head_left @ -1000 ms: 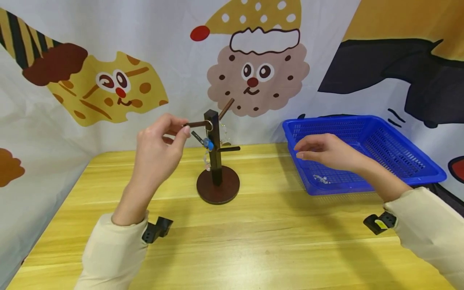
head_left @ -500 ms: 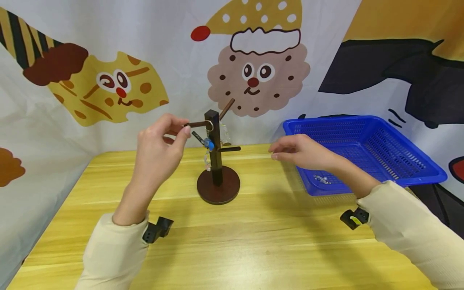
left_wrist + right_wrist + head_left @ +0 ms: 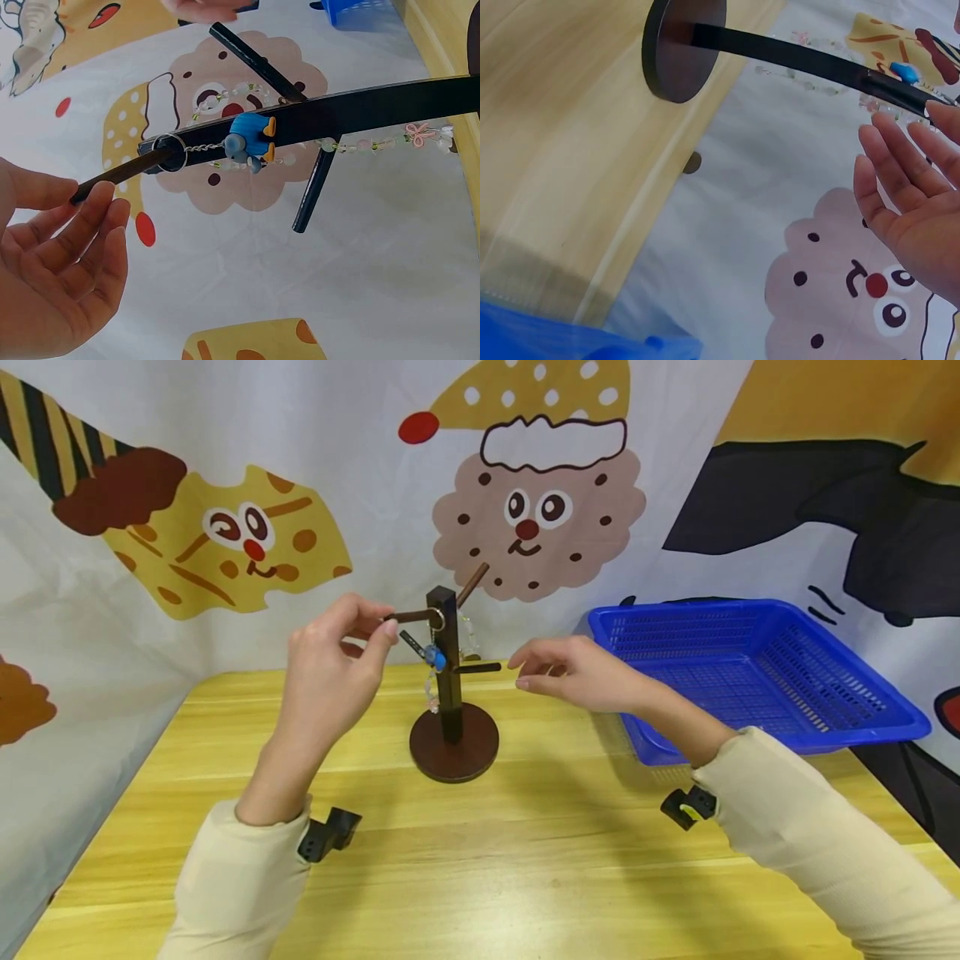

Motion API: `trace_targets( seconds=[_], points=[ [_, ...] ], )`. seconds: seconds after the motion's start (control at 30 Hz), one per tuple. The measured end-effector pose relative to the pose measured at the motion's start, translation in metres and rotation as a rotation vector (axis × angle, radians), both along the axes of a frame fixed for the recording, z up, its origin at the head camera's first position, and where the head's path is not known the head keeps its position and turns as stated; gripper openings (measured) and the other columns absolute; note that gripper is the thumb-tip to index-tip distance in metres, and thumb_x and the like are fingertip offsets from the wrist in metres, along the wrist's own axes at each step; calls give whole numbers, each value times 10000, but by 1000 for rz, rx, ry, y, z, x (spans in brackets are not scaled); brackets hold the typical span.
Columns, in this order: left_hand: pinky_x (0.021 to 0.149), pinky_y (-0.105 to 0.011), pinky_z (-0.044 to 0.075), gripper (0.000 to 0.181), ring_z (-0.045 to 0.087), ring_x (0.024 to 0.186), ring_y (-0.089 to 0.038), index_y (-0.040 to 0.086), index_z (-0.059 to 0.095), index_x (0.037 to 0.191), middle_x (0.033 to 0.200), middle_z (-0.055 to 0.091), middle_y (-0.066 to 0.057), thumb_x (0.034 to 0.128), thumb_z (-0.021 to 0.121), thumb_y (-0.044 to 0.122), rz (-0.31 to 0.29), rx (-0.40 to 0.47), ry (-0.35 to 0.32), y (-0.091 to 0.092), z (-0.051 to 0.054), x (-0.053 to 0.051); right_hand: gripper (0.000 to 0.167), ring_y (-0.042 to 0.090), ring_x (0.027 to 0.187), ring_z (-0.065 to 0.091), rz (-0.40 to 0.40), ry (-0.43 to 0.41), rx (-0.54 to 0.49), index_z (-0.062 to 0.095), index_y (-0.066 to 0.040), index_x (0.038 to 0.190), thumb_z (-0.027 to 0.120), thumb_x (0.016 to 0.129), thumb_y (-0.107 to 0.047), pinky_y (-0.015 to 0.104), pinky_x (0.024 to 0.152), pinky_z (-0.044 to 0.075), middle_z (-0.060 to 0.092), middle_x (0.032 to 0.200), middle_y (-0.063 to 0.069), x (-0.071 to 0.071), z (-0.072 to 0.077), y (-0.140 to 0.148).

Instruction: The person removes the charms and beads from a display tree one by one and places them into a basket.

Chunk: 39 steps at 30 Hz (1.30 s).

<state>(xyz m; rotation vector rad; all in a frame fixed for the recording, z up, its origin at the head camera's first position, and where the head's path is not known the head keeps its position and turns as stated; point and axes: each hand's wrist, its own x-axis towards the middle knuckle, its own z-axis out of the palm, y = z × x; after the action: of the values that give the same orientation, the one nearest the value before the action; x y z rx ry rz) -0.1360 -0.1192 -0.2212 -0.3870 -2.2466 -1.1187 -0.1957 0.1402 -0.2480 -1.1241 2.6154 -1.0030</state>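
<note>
A dark wooden stand (image 3: 450, 693) with several pegs rises from a round base (image 3: 454, 752). My left hand (image 3: 330, 668) pinches the tip of its upper left peg (image 3: 411, 617) between thumb and fingers. A metal ring (image 3: 169, 153) hangs round that peg close to the post, with a blue figure charm (image 3: 251, 138) on its chain. Beaded strands (image 3: 375, 144) hang from other pegs. My right hand (image 3: 581, 672) is held in the air just right of the right peg (image 3: 478, 667), fingers relaxed and apart, holding nothing.
A blue plastic basket (image 3: 862, 735) stands at the right back of the wooden table (image 3: 480, 860), partly behind my right forearm. A printed cloth (image 3: 375, 527) hangs behind the table.
My right hand has moved left from over the basket toward the stand. My left hand keeps its pinch on the peg, and the stand has not visibly moved.
</note>
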Motion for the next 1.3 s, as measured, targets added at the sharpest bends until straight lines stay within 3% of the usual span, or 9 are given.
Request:
trace_targets(
  seconds=[0.3, 0.67, 0.97, 1.3],
  points=[
    [623, -344, 466, 95, 608, 741, -218, -39, 629, 926, 812, 656, -129, 864, 593, 23, -1, -8, 1, 0, 0, -1, 299, 152, 830, 614, 12, -1, -36, 564, -33, 1182, 587, 887, -75, 362, 747, 479, 654, 948, 62, 1, 3, -13],
    [629, -346, 468, 97, 607, 758, -224, -42, 631, 927, 841, 656, -133, 863, 594, 21, -5, -18, -6, 0, 2, 0, 217, 161, 843, 611, 19, -1, -58, 604, -24, 1094, 594, 881, -66, 360, 770, 478, 658, 920, 51, 2, 4, -18],
    [621, -334, 474, 97, 614, 755, -220, -49, 646, 918, 838, 662, -137, 850, 610, 9, 0, -30, 14, -1, 3, 0, 191, 189, 827, 619, 28, -4, -79, 616, -3, 1075, 565, 896, -45, 358, 697, 478, 664, 904, 50, 0, 0, -17],
    [633, -335, 470, 99, 609, 759, -204, -33, 659, 919, 839, 666, -124, 851, 621, 29, -6, -25, -4, -3, 5, -2, 203, 173, 856, 626, 35, 0, -73, 608, 6, 1086, 566, 892, -36, 369, 787, 487, 667, 935, 55, 3, 3, -17]
  ],
)
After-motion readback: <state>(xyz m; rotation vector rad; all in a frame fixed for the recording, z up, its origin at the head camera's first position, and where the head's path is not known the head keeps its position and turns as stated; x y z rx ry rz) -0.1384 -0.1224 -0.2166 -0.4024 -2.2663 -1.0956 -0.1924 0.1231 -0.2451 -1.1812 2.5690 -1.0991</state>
